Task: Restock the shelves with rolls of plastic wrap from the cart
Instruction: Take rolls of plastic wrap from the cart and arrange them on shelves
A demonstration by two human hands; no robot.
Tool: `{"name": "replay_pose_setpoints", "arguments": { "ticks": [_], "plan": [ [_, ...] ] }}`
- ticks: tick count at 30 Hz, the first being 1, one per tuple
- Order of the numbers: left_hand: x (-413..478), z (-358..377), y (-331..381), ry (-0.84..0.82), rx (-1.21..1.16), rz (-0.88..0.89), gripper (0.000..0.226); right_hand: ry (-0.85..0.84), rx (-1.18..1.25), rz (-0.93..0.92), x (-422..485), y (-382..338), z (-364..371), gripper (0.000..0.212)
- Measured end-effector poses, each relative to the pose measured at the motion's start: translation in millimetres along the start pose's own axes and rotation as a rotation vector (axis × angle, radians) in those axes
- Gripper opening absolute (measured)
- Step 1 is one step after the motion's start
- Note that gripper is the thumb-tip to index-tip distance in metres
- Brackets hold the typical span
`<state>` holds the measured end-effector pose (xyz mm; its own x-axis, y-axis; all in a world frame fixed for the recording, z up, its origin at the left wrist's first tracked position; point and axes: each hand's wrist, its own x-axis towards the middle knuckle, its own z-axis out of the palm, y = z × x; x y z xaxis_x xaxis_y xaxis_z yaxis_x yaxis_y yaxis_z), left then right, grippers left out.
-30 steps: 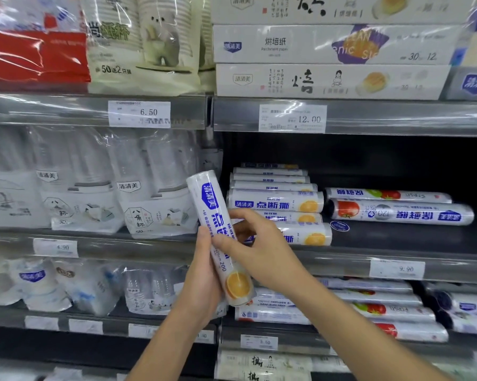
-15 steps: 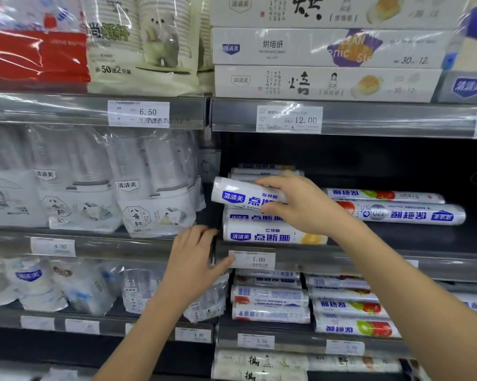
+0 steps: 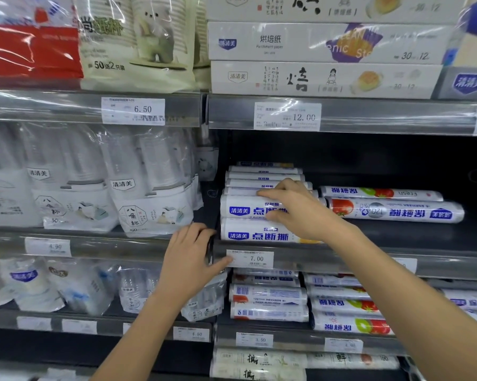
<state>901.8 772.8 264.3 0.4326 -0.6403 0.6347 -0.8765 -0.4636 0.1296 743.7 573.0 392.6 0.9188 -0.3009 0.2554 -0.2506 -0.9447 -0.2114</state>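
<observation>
**Right hand.** The right hand (image 3: 295,210) was closed on the top front roll (image 3: 242,207) of plastic wrap. Its fingers lay over the roll's upper side and the thumb was tucked under its near face. That over-and-under hold appeared suited to setting a round item down without letting it turn.

**Task item.** This roll lay lengthwise, left to right, at the near edge of the middle shelf (image 3: 369,261). It sat directly on a matching lower roll (image 3: 259,235). Both blue labels faced outward and the left ends were roughly flush, evidently for display. Further rolls of the same line (image 3: 262,177) were stepped up behind it toward the far side of the bay.

**Left hand.** The left hand (image 3: 193,259) rested on the shelf's front rail, just left of the 7.00 price tag (image 3: 250,258). The fingers were bent at the lip and the thumb reached toward the tag. Whether it gripped the rail or merely leaned there could not be determined. It was judged to be a brace for balance.

**Surroundings.** Tomato-printed rolls (image 3: 394,211) lay to the right on the same shelf, close beside the right hand. Packs of cups (image 3: 149,204) occupied the bay to the left. The cart was out of view.

**Assessment.** Placement was judged nearly complete. A cylinder perched on another could roll off the near edge if released carelessly.
</observation>
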Motion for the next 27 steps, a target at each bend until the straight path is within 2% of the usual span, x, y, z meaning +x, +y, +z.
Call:
{"name": "replay_pose_setpoints", "arguments": {
  "ticks": [11,13,15,17,19,21,25,27],
  "plan": [
    [-4.5,-2.7,1.3,0.002,0.003,0.024,0.058,0.151,-0.116,-0.042,-13.0,-4.3,9.7,0.059],
    [-7.9,-8.7,2.0,0.021,-0.041,0.041,0.050,0.270,-0.169,-0.086,-20.4,-6.4,14.8,0.050],
    [-11.6,-18.7,3.5,0.085,-0.085,0.059,0.040,0.439,-0.206,-0.110,-32.4,-12.0,21.6,0.033],
    [-21.1,-25.4,5.1,0.135,-0.107,0.074,0.032,0.537,-0.229,-0.095,-50.2,-21.8,30.6,0.018],
    [-36.7,-26.7,5.8,0.116,-0.121,0.089,0.022,0.535,-0.243,-0.066,-71.3,-30.3,44.3,0.017],
    [-57.3,-23.4,6.9,0.035,-0.158,0.090,0.019,0.488,-0.236,-0.030,-95.0,-37.3,63.9,0.025],
    [-107.8,-5.5,11.4,-0.204,-0.188,0.100,0.017,0.347,-0.219,0.121,-153.8,-45.5,116.5,0.032],
    [-136.0,8.1,16.1,-0.321,-0.206,0.135,0.017,0.270,-0.213,0.209,-190.0,-47.3,145.4,0.029]
  ]
}}
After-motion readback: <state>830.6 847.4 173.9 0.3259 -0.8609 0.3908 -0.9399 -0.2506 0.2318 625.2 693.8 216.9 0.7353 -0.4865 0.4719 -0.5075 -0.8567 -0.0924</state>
